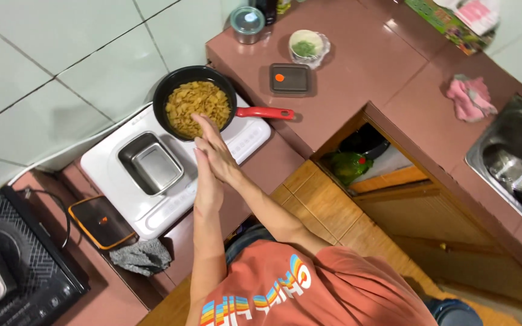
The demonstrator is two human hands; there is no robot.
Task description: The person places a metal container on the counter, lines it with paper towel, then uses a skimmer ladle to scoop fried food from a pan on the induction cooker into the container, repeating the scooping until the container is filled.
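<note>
My left hand (206,184) and my right hand (217,150) are pressed palm to palm with the fingers stretched out flat. They hold nothing that I can see. The fingertips reach over the near rim of a black frying pan (176,77) with a red handle (265,112). The pan is full of yellow-brown food pieces (197,104) and stands on a white cooktop (243,142). A square metal container (152,166) sits on the same cooktop, to the left of my hands.
On the pink counter (357,66) stand a small bowl of green bits (305,47), a dark lidded box (290,78), a metal tin (247,24) and a pink cloth (469,96). A sink (515,160) lies right. An orange-rimmed lid (101,222), grey cloth (142,256) and black appliance (19,265) lie left.
</note>
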